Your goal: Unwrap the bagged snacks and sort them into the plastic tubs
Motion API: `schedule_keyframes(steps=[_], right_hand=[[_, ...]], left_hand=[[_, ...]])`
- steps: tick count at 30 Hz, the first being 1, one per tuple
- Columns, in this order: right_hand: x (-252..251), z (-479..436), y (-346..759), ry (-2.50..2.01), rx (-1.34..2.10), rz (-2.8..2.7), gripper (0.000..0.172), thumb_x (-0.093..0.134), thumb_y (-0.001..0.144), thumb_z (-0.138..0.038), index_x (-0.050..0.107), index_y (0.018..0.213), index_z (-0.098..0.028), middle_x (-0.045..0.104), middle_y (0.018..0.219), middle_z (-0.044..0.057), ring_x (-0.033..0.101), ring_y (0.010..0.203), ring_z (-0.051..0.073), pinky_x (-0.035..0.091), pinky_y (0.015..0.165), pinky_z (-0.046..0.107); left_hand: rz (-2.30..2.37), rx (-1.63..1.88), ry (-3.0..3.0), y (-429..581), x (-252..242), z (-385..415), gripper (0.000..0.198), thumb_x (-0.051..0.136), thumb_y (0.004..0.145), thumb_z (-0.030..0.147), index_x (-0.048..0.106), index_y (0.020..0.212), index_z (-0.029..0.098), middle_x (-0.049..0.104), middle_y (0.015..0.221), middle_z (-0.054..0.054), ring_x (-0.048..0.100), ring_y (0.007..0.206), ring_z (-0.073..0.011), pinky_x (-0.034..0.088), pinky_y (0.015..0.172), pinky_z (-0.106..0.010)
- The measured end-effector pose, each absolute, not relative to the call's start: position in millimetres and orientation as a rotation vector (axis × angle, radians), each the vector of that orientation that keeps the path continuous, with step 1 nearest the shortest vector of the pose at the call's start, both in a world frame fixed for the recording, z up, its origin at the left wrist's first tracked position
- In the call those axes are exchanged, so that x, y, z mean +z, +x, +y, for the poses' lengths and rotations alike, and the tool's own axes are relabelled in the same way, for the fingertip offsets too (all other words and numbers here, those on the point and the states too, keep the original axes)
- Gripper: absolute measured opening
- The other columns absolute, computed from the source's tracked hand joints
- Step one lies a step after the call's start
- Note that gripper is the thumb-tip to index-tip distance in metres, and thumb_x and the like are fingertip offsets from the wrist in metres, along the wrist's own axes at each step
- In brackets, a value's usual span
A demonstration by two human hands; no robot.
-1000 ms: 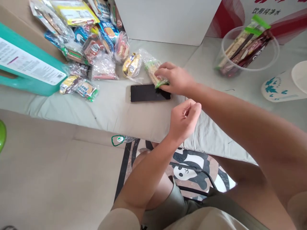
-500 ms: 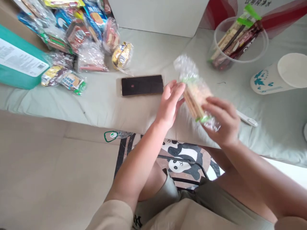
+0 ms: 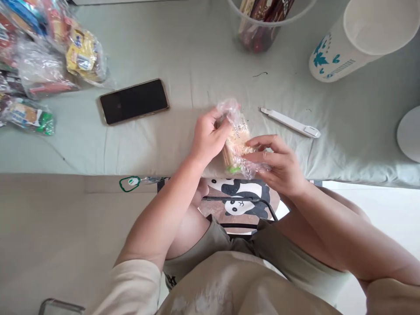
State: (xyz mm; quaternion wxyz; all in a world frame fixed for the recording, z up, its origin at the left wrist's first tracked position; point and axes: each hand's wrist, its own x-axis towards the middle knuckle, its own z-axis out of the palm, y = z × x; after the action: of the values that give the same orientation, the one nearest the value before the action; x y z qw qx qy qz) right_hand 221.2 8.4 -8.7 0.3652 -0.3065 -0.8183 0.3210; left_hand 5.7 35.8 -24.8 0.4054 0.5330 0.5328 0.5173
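Observation:
A clear plastic packet of biscuits (image 3: pixel 239 139) with green at its lower end lies tilted between my hands, near the front edge of the cloth-covered surface. My left hand (image 3: pixel 211 136) is closed on its upper left end, thumb across the wrapper. On the lower right side, the fingers of my right hand (image 3: pixel 278 164) press on the packet and its crinkled wrapper end. A white utility knife (image 3: pixel 290 122) rests just beyond my right hand. Left of my left hand lies a dark-screened phone (image 3: pixel 134 101).
Several wrapped snacks (image 3: pixel 49 65) are heaped at the far left. A clear plastic tub (image 3: pixel 236 37) with stick-shaped packets stands at the back. To its right is a white paper cup (image 3: pixel 331 57), and a round white object (image 3: pixel 410 135) sits at the right edge. The surface's front edge (image 3: pixel 82 173) runs below.
The packet, held in both hands, has come closer to the front edge. My left hand has closed over its upper end. The view has shifted, and the whole utility knife now shows.

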Motion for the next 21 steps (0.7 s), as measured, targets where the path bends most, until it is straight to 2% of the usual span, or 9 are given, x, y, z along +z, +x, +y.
schedule_keyframes(steps=[3,5,7,10,14,16,19,21], right_hand=[[-6.4,11.5,220.7,-0.887,0.714,-2.119,0.022,0.068,0.090,-0.018,0.081,0.101,-0.032,0.075,0.107,0.006,0.072,0.093,0.023,0.061,0.079,0.043],[-6.0,14.2,217.5,-0.916,0.674,-2.121,0.015,0.070,0.090,-0.019,0.080,0.095,-0.030,0.076,0.100,0.005,0.071,0.086,0.022,0.060,0.080,0.043],[-7.2,16.5,213.3,-0.945,0.642,-2.125,0.008,0.072,0.090,-0.024,0.078,0.089,-0.030,0.076,0.095,0.005,0.071,0.085,0.023,0.059,0.079,0.044],[-10.8,18.8,207.8,-0.987,0.642,-2.123,0.009,0.073,0.089,-0.029,0.074,0.081,-0.028,0.075,0.089,0.005,0.070,0.084,0.023,0.058,0.078,0.044],[-13.0,20.9,204.3,-0.968,0.674,-2.097,0.014,0.075,0.088,-0.029,0.069,0.077,-0.025,0.071,0.085,0.005,0.067,0.080,0.021,0.056,0.075,0.040],[-11.7,22.1,203.5,-0.968,0.693,-2.098,0.017,0.075,0.088,-0.030,0.066,0.075,-0.024,0.069,0.083,0.004,0.065,0.078,0.020,0.054,0.072,0.038],[-7.3,24.2,201.6,-1.050,0.762,-2.112,0.025,0.076,0.085,-0.030,0.056,0.072,-0.022,0.062,0.075,0.002,0.057,0.069,0.016,0.048,0.063,0.033],[-3.1,25.5,200.2,-1.114,0.835,-2.113,0.028,0.076,0.082,-0.028,0.051,0.072,-0.022,0.056,0.072,0.000,0.050,0.063,0.013,0.042,0.057,0.030]], left_hand=[[1.376,1.267,1.622,10.0,-25.3,38.0,0.019,0.074,0.088,0.018,0.081,0.103,0.027,0.078,0.114,-0.005,0.066,0.125,-0.0260,0.046,0.119,-0.045],[1.417,1.247,1.762,10.4,-27.8,38.3,0.024,0.073,0.085,0.016,0.082,0.104,0.029,0.076,0.114,-0.004,0.064,0.123,-0.0270,0.045,0.118,-0.047],[1.483,1.234,1.833,9.1,-29.9,36.6,0.024,0.072,0.086,0.018,0.083,0.104,0.029,0.075,0.109,-0.005,0.064,0.114,-0.0269,0.049,0.110,-0.047],[1.522,1.182,1.894,4.6,-28.1,30.8,0.020,0.071,0.088,0.022,0.083,0.102,0.030,0.073,0.101,-0.005,0.063,0.103,-0.0254,0.050,0.101,-0.045],[1.443,1.075,1.984,-4.1,-17.8,19.5,0.019,0.071,0.087,0.029,0.083,0.102,0.027,0.076,0.106,-0.006,0.063,0.112,-0.0294,0.046,0.108,-0.049],[1.372,1.017,2.042,-8.2,-13.6,13.8,0.030,0.073,0.086,0.042,0.082,0.109,0.026,0.076,0.114,-0.008,0.061,0.123,-0.0334,0.042,0.114,-0.052],[1.316,0.880,2.131,-11.9,-11.8,7.1,0.064,0.078,0.077,0.066,0.076,0.125,0.023,0.072,0.131,-0.011,0.054,0.137,-0.0399,0.037,0.120,-0.056],[1.342,0.806,2.178,-12.6,-13.4,4.7,0.074,0.079,0.075,0.071,0.072,0.131,0.022,0.070,0.137,-0.012,0.051,0.143,-0.0408,0.036,0.122,-0.057]])
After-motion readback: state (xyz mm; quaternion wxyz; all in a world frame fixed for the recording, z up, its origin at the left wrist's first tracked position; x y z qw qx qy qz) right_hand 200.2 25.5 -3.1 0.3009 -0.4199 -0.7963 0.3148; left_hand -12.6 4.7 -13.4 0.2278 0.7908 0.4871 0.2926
